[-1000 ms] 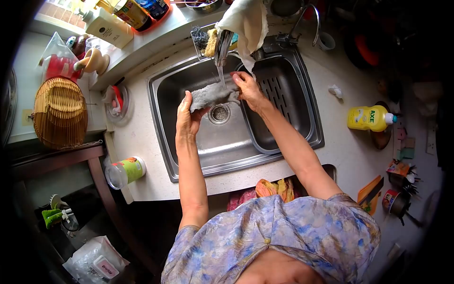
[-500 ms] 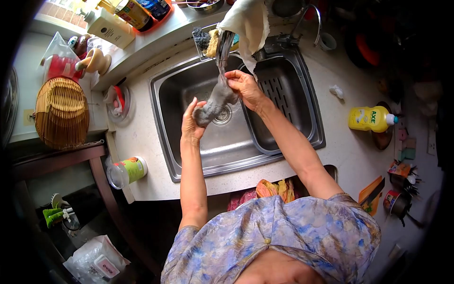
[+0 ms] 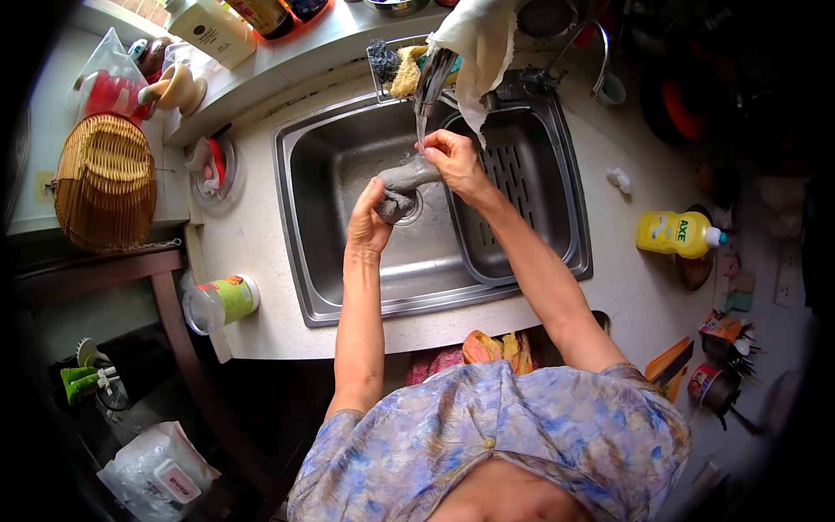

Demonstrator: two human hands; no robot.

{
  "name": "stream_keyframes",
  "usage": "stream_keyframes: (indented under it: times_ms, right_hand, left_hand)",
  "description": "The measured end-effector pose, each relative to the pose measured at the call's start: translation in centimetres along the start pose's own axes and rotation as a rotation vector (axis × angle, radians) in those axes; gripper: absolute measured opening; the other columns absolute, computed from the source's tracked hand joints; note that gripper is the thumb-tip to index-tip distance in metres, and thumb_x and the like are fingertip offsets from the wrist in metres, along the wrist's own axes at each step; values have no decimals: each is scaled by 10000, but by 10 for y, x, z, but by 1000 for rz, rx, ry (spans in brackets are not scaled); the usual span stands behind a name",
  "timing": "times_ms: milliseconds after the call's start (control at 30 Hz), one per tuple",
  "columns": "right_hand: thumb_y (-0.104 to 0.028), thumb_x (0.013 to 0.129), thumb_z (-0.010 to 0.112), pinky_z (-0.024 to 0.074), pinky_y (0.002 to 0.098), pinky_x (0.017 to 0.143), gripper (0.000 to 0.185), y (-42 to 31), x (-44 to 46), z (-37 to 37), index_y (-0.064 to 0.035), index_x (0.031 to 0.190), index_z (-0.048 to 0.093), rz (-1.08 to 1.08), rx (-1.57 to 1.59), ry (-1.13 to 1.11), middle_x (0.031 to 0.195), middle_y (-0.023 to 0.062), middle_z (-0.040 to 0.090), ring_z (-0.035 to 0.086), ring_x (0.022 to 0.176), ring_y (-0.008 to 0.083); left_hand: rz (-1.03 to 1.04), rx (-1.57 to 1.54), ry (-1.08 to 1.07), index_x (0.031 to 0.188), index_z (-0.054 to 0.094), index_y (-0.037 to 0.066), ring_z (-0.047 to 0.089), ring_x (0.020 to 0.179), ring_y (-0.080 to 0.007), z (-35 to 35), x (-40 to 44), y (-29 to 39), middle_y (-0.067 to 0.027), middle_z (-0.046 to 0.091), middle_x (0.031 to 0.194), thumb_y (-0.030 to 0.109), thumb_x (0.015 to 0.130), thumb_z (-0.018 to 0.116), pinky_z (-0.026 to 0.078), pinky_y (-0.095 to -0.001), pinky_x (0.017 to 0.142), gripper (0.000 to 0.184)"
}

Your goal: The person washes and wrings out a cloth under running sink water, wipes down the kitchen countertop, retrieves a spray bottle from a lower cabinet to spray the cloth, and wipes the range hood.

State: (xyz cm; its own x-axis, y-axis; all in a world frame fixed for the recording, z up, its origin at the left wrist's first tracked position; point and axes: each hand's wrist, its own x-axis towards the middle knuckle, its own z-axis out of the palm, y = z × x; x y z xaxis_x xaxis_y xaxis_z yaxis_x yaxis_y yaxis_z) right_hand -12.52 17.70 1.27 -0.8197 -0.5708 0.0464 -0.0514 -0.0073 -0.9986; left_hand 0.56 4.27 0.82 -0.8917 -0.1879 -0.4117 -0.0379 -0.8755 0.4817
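A wet grey cloth (image 3: 407, 180) is bunched up over the left basin of the steel sink (image 3: 317, 261), between my two hands. My left hand (image 3: 370, 222) grips its lower left end, thumb on top. The upper right end is pinched by my right hand (image 3: 456, 165), close under the faucet (image 3: 432, 83). Water runs from the spout onto the cloth near my right fingertips. Part of the drain shows behind the cloth. A pale cloth (image 3: 477, 52) is draped over the faucet.
A slotted tray (image 3: 509, 252) sits in the sink's right side. Sponges (image 3: 406, 71) rest in a rack behind the faucet. A yellow AXE bottle (image 3: 678, 234) lies on the right counter, a plastic jar (image 3: 228, 301) on the left. A woven basket (image 3: 106, 183) is at far left.
The grey cloth has gone from stretched out to folded and bunched. My left hand has moved right and closer to my right hand. The view has shifted slightly.
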Motion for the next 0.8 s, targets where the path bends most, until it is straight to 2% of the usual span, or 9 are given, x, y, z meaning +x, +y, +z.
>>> stream_keyframes:
  times_ms: [100, 200, 233, 333, 467, 567, 633, 667, 800]
  right_hand:
    - [-54, 871, 566, 466, 226, 737, 140, -18, -3, -1, 7, 987, 615, 134, 331, -33, 896, 32, 628, 577, 805, 76]
    - [-76, 860, 593, 495, 211, 732, 216, -36, -3, -4, 10, 1058, 593, 429, 775, -102, 913, 36, 621, 604, 786, 81]
    - [-76, 860, 593, 495, 211, 732, 216, -39, -5, -5, 10, 1058, 593, 429, 776, -102, 913, 36, 621, 604, 786, 81]
    - [-41, 810, 632, 495, 215, 753, 291, -40, -7, -9, -3, 1093, 574, 434, 800, -253, 903, 21, 603, 598, 805, 83]
    - [-26, 798, 639, 491, 213, 769, 307, -45, -9, -9, -1, 1097, 568, 438, 828, -207, 914, 19, 592, 593, 817, 83]
    - [-23, 794, 645, 489, 216, 776, 327, -44, -10, -6, 2, 1109, 557, 417, 827, -202, 929, 24, 589, 591, 826, 90]
    - [-23, 789, 657, 487, 214, 765, 350, -43, -14, -2, 6, 1120, 548, 391, 787, -167, 935, 30, 580, 580, 821, 86]
    - [-23, 789, 657, 487, 214, 765, 350, -43, -15, -2, 6, 1120, 548, 389, 787, -167, 935, 30, 580, 580, 821, 86]
    - [-91, 784, 697, 466, 200, 757, 461, -29, -30, -1, 31, 1177, 491, 254, 394, -107, 991, 53, 555, 564, 820, 87]
  left_hand:
    - [-9, 20, -155, 1207, 466, 8, 545, 1071, -208, 8, -5, 5, -100, 572, 1138, 123, 850, 534, 416, -332, 955, 381]
    - [-62, 332, -132, 1107, 513, 56, 527, 961, -118, 15, -14, 12, -27, 572, 1008, 140, 813, 581, 383, -246, 884, 313]
    - [2, 455, -148, 1011, 519, 83, 523, 903, -98, 14, -14, 16, -9, 574, 937, 102, 787, 631, 371, -227, 840, 251]
    - [118, 291, -178, 898, 496, 103, 508, 840, -86, -4, -10, 23, 14, 551, 845, 29, 765, 669, 362, -223, 795, 231]
    - [192, 341, -25, 1008, 545, 55, 538, 853, -120, 0, -14, 26, -3, 556, 845, -5, 737, 670, 406, -260, 814, 305]
    - [370, 1041, 125, 1150, 540, 2, 569, 767, -111, -16, -1, 23, -24, 586, 911, -19, 714, 645, 469, -234, 730, 448]
    - [402, 1419, 352, 1047, 590, 10, 539, 721, -96, -25, 10, 22, -16, 558, 825, 50, 804, 608, 448, -230, 681, 247]
    - [403, 1420, 351, 1047, 590, 10, 539, 721, -96, -29, 12, 20, -16, 558, 825, 50, 804, 608, 448, -230, 681, 247]
    - [208, 564, 237, 1031, 557, 49, 598, 779, -164, -10, 4, 11, -64, 616, 905, 139, 913, 513, 497, -298, 742, 155]
